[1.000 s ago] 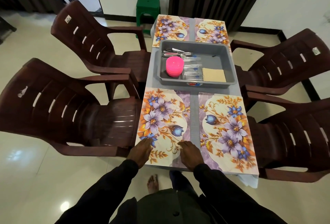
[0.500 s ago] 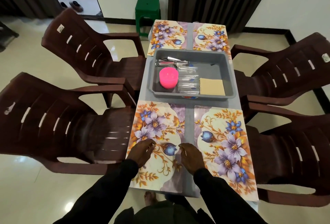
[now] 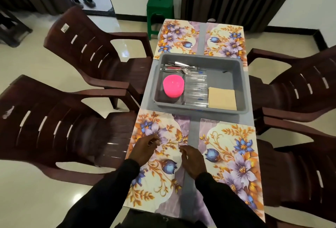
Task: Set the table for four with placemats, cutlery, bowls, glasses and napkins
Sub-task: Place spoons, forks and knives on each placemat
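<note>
Four floral placemats lie on the grey counter (image 3: 194, 129), two at the near end and two at the far end, with a strip of bare surface between each pair. The near-left placemat (image 3: 163, 182) has both of the person's hands over it. The left hand (image 3: 145, 149) is near the mat's left edge with its fingers loosely curled over a purple flower and nothing in its grasp. The right hand (image 3: 192, 160) is by the mat's right edge, fingers also relaxed and slightly bent, holding nothing. The blur makes it hard to tell whether either hand's fingertips touch the mat or sit just above it. The near-right placemat (image 3: 234, 157) lies just beside it, uncovered. In the middle of the counter sits a grey tub (image 3: 242, 84), its far edge overlapping the far-left placemat (image 3: 177, 36) and far-right placemat (image 3: 225, 39). Inside the tub, a stack of pink bowls (image 3: 173, 87) stands at the left, clear glasses (image 3: 196, 89) lie on their sides beside it, beige napkins (image 3: 222, 97) lie flat at the near right, and the cutlery (image 3: 181, 68) lies along the far left wall. Dark brown plastic chairs (image 3: 60, 124) flank the counter, two on each side. A green stool (image 3: 160, 6) stands beyond the far end.
</note>
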